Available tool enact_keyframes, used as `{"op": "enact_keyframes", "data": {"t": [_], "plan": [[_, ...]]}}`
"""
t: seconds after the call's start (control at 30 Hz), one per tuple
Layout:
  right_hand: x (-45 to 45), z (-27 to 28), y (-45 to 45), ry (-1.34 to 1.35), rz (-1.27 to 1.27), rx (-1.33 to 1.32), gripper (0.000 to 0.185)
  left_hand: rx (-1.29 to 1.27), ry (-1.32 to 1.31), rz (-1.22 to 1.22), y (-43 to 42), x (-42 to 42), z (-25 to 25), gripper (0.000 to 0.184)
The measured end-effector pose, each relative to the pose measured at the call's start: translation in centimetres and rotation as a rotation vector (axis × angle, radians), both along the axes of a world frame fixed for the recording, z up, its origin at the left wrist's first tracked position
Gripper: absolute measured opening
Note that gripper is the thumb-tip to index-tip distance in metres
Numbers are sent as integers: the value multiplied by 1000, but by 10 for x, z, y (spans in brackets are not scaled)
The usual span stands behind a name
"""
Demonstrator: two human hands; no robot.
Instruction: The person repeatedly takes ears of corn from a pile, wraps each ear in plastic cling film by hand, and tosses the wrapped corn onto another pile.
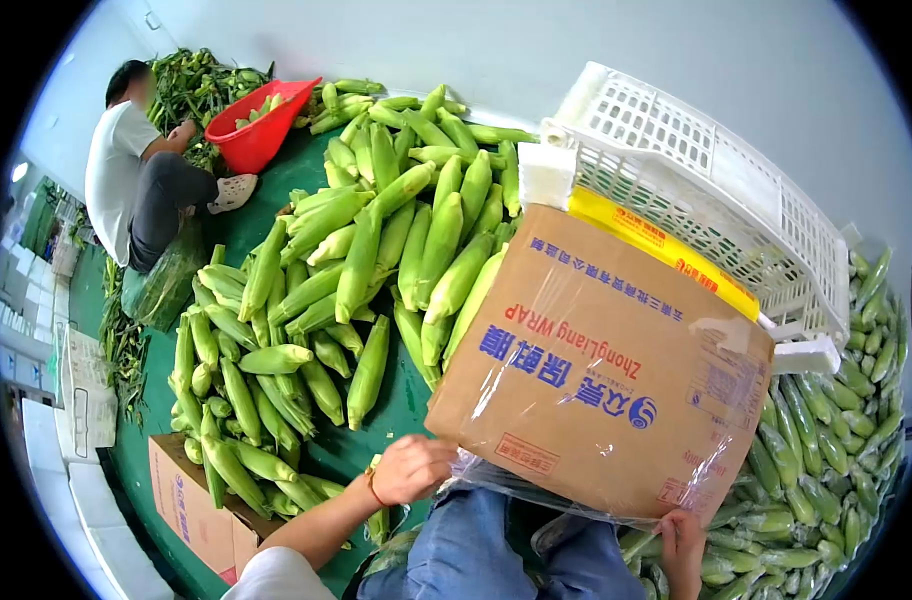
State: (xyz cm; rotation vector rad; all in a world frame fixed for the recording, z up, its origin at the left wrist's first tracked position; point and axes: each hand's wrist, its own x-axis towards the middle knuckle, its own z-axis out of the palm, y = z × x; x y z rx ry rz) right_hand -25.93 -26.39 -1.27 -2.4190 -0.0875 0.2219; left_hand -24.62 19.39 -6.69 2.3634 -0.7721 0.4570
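A flattish brown cardboard box (616, 370) with blue and red print lies tilted before my knees, and clear plastic wrap (546, 487) stretches over its face and near edge. My left hand (414, 468) is closed on the wrap at the near left corner. At the near right corner, my right hand (683, 545) pinches the wrap's other end, its fingers partly hidden. Along the far edge of the cardboard sits a long yellow wrap carton (666, 245), between white foam blocks (547, 174).
Unwrapped corn ears (366, 260) are heaped on the green floor (376, 445) to the left. Wrapped corn (826, 450) is piled at right. A white plastic crate (696, 150) stands behind the cardboard. Another person (126, 170) sits by a red basket (261, 125). An open carton (196, 510) is lower left.
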Motion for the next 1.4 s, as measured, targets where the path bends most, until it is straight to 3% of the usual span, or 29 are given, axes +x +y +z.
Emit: {"op": "enact_keyframes", "data": {"t": [0.07, 0.1, 0.13, 0.2, 0.27, 0.33, 0.4, 0.47, 0.53, 0.6, 0.67, 0.77, 0.87, 0.9, 1.0, 1.07, 1.13, 1.2, 1.27, 1.3, 1.33, 1.37, 1.4], "plan": [[5, 5, 5, -20, 37, -57, 5, 181, -63, 103, 34, 20, -19, 26], [8, 7, 6, 15, 18, -41, 5, -6, -55, 309, 67, 42, -59, 33], [9, 9, 8, 54, -4, -24, 5, 153, -146, 645, 70, 80, -28, 34], [10, 13, 10, 91, -5, -23, 6, 301, -66, 1106, 133, 135, -80, 63], [14, 16, 12, 83, 17, -66, 7, 253, 354, 1250, 170, 158, -101, 74], [15, 16, 11, 39, 47, -66, 4, 187, 549, 1193, 189, 168, -106, 77], [13, 17, 12, 29, 25, -61, 3, -450, 347, 969, 196, 162, -139, 76], [8, 17, 18, -3, -34, -90, 3, -1058, 477, 865, 129, 142, -79, 75], [1, 20, 23, -77, -36, -171, 4, -1006, 389, 666, 68, 115, -16, 74], [-5, 34, 31, -113, -64, -295, 4, -676, 410, 439, 32, 89, 27, 68], [-8, 42, 36, -180, -79, -356, 7, -25, 148, 67, -26, 99, 94, 61], [-15, 45, 33, -109, -86, -256, 6, 159, 68, -219, -94, 101, 113, 53], [-11, 91, 30, 361, -375, 180, 3, 159, 129, -383, -125, 124, 99, 52], [-15, 94, 17, 441, -535, 477, 7, 134, 197, -388, -122, 132, 93, 51], [29, 78, 36, 64, -393, 1035, 16, 96, 323, -399, -119, 138, 87, 54], [81, 61, 64, -248, 11, 335, 27, 80, 278, -344, -126, 133, 83, 59], [115, 19, 74, -541, 216, -205, 33, 73, 255, -136, -118, 105, 83, 63], [138, 3, 75, -555, 207, -211, 37, 80, 242, 111, -102, 75, 77, 65], [138, -3, 77, -562, 198, -209, 40, 247, 103, -7, -62, 67, 61, 34], [142, -4, 77, -593, 197, -209, 40, 215, 238, 47, -43, 71, 63, 16], [146, -3, 78, -625, 202, -210, 41, -11, 214, 163, -44, 90, 76, 10], [147, -2, 79, -650, 211, -197, 41, -209, 376, 299, -32, 113, 69, 3], [148, 0, 79, -679, 216, -187, 41, -175, 260, 213, -55, 149, 105, 1]]}}
